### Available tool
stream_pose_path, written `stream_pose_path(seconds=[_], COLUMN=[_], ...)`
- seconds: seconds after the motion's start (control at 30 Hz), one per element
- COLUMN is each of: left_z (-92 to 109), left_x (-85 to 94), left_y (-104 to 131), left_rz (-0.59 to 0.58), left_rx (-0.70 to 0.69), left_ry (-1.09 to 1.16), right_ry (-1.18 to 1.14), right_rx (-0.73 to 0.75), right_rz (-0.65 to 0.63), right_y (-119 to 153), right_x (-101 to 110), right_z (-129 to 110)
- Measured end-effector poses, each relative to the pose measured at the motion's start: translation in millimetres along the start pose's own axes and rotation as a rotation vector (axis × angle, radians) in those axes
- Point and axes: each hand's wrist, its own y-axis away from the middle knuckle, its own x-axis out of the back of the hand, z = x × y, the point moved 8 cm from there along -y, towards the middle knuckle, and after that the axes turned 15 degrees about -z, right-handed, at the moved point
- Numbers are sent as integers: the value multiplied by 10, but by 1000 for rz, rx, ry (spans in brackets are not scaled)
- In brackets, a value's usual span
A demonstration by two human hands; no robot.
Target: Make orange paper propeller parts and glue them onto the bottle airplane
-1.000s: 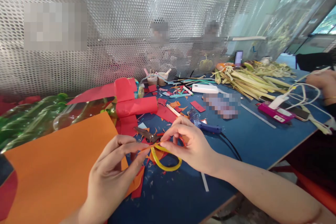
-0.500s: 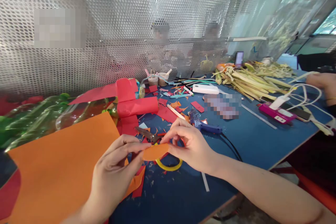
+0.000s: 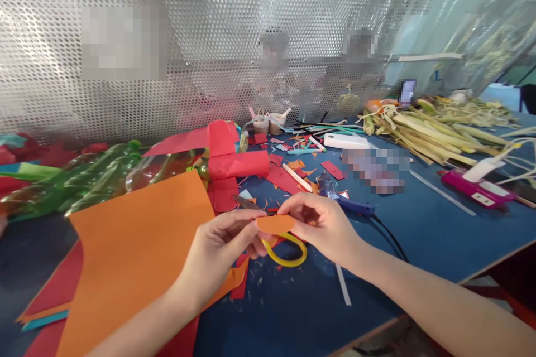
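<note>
A small orange paper piece with a curved edge is pinched between my two hands. My left hand grips its left end between thumb and fingers. Its right end is held by my right hand. Just below and behind the paper lie scissors with a yellow handle loop, their dark blades partly hidden by my fingers. A large orange sheet lies to the left of my left hand, over red sheets. The blue glue gun rests beyond my right hand.
Green plastic bottles lie at the left, beside a red paper-wrapped bottle. Red and orange scraps, a white device, dried husks and a magenta power strip are farther back. A perforated metal screen stands behind.
The view has turned left, so things appear farther right and more of the left side shows. Both hands still hold the orange piece, which is tilted slightly differently. The other person's hand at right is out of view.
</note>
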Motion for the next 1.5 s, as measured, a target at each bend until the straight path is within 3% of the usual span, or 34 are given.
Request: stream_pose_path(seconds=[0.3,0.47,0.67,0.9,1.13,1.23,1.4,1.5], left_z=[-19,-51,-133,-11,69,31,-105,-141], left_x=[14,-3,13,103,102,177,443,648], left_y=[15,-8,-19,29,45,-19,-202,-247], left_rz=[-1,-32,18,160,169,147,60,98], left_rx=[-50,-57,-19,-109,-203,-154,64,127], left_ry=[57,38,66,-172,-330,-328,-339,-372], right_ry=[-212,-169,-54,48,107,291,880,994], right_rx=[-101,-151,-128,-45,-46,-97,-274,-305], right_rz=[-46,-13,-13,-48,-45,-40,-170,-239], right_y=[-3,-14,1,-8,-5,10,26,30], right_x=[-82,-38,-25,-56,-54,-35,-99,-162], right_z=[71,144,172,83,45,52,181,240])
